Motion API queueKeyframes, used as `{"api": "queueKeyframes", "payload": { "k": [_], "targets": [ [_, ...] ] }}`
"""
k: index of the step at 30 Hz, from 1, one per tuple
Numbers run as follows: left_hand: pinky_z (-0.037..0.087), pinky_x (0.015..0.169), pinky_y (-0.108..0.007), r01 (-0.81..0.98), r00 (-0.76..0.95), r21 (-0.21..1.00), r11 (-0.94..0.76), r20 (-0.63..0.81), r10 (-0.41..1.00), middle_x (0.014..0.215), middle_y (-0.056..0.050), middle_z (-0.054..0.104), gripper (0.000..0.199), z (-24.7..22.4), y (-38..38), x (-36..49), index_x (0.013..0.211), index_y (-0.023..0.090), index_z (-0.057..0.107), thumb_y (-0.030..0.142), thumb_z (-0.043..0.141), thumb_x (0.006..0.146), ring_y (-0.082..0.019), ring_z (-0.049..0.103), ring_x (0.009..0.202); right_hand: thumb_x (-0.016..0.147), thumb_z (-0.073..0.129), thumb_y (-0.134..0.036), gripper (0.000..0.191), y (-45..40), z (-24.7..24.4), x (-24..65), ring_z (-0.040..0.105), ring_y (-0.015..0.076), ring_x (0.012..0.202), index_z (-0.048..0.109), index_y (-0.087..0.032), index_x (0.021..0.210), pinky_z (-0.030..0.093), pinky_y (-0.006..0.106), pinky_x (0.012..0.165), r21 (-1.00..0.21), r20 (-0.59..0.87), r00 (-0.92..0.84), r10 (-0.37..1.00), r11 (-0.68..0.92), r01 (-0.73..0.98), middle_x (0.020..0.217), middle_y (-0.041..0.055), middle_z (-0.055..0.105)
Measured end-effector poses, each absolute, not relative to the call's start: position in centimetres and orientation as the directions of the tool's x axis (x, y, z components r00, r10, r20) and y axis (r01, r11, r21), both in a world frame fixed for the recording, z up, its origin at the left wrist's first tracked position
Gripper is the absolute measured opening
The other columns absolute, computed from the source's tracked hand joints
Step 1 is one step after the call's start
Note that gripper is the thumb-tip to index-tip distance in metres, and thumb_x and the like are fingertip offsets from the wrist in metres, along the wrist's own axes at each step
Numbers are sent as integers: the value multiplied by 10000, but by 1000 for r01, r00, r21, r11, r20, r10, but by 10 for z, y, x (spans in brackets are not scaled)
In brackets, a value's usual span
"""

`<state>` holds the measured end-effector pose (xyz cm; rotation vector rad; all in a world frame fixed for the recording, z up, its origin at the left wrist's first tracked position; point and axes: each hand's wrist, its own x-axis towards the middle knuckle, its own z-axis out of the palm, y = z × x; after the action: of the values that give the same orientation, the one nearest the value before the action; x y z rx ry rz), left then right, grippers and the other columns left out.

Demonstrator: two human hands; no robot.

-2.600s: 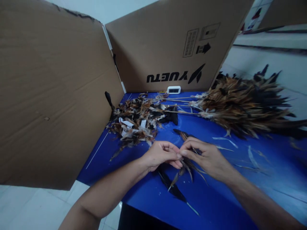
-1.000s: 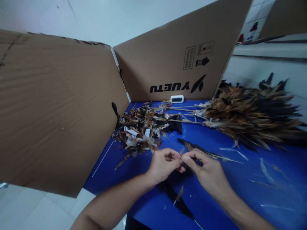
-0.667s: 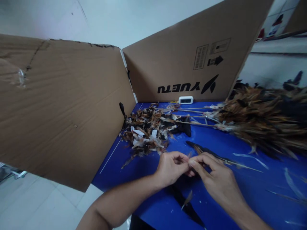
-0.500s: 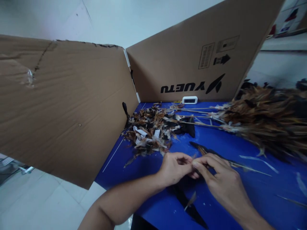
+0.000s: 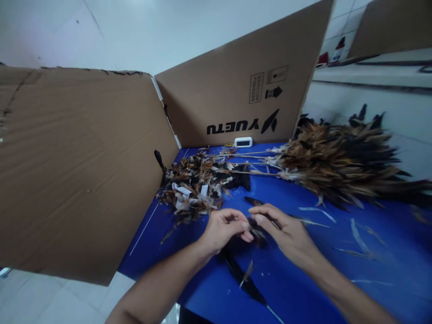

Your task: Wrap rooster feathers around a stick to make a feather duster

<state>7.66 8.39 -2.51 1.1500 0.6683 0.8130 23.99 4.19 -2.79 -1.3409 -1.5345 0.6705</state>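
Note:
My left hand point(image 5: 227, 230) is closed in a pinch over the blue table, thumb against the fingers. A small dark brown feather point(image 5: 259, 236), blurred, extends from its fingertips. Just to the right, my right hand point(image 5: 281, 229) is apart from it, thumb and fingers loosely parted with nothing seen between them. Partly behind the right hand lies a long dark feather point(image 5: 254, 201). Below the hands, a long black feather point(image 5: 245, 279) lies on the table, with a small brownish feather point(image 5: 248, 273) across it.
A heap of loose feathers point(image 5: 195, 180) with white scraps lies at the left. Sticks with bushy brown-black feather bundles point(image 5: 334, 157) lie at the right. Cardboard panels point(image 5: 84, 171) stand along the left and back. A small white digital device point(image 5: 243, 142) sits at the back.
My hands have separated; the right fingers have let go and loosened. The small dark feather now shows between the hands. The view has turned to the right.

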Motion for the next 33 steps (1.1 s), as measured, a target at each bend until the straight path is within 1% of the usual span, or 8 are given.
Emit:
{"api": "queueKeyframes", "payload": {
  "k": [3,7,11,14,17,25,29,33],
  "targets": [
    [528,540,-242,-225,545,956,190,-39,838,543,-28,653,267,-25,85,76,741,99,623,308,760,647,-137,628,497,877,481,-340,234,41,-27,241,595,190,938,639,-237,1015,455,312,830,-849,307,-47,951,296,438,981,38,650],
    [533,534,-239,-226,555,956,187,-31,831,554,-27,657,241,-27,86,76,748,97,627,287,751,667,-135,633,497,890,457,-320,242,42,-29,238,603,195,925,644,-243,1023,468,324,813,-831,318,-105,942,330,447,964,40,660],
    [532,512,-234,-227,566,952,206,-43,823,535,-29,660,249,-29,87,76,744,94,627,281,764,653,-133,629,474,899,440,-329,244,41,-30,239,613,191,898,641,-240,1004,466,323,797,-828,306,-122,944,327,455,961,37,674],
    [530,503,-230,-225,570,951,214,-50,820,531,-31,660,253,-30,87,76,741,90,626,278,768,649,-131,627,464,897,447,-324,217,40,-29,239,618,169,810,644,-236,911,460,291,736,-832,268,-106,957,286,475,862,13,677],
    [528,507,-224,-219,570,954,206,-47,821,545,-32,665,230,-31,88,75,751,91,621,259,756,668,-131,634,479,898,447,-305,204,39,-27,238,606,155,768,631,-237,840,444,280,712,-814,259,-102,961,274,513,800,-7,661],
    [527,520,-233,-208,584,953,223,-62,809,559,-38,671,210,-35,90,74,774,101,595,248,728,705,-132,635,491,914,411,-267,185,40,-29,236,576,143,761,568,-224,825,432,280,697,-780,289,-121,950,307,545,795,-7,618],
    [526,534,-240,-209,588,951,230,-66,806,565,-30,658,217,-35,88,75,781,103,583,263,715,719,-126,627,499,912,415,-240,163,40,-33,234,563,142,737,542,-220,812,428,279,680,-733,346,-108,932,341,589,771,-7,599],
    [522,542,-240,-214,549,946,244,-90,831,592,-23,648,235,-33,86,77,751,103,573,268,732,696,-114,613,506,908,411,-198,158,40,-36,231,547,156,745,523,-209,797,420,300,705,-624,484,-119,867,437,648,765,11,577]
  ]
}}
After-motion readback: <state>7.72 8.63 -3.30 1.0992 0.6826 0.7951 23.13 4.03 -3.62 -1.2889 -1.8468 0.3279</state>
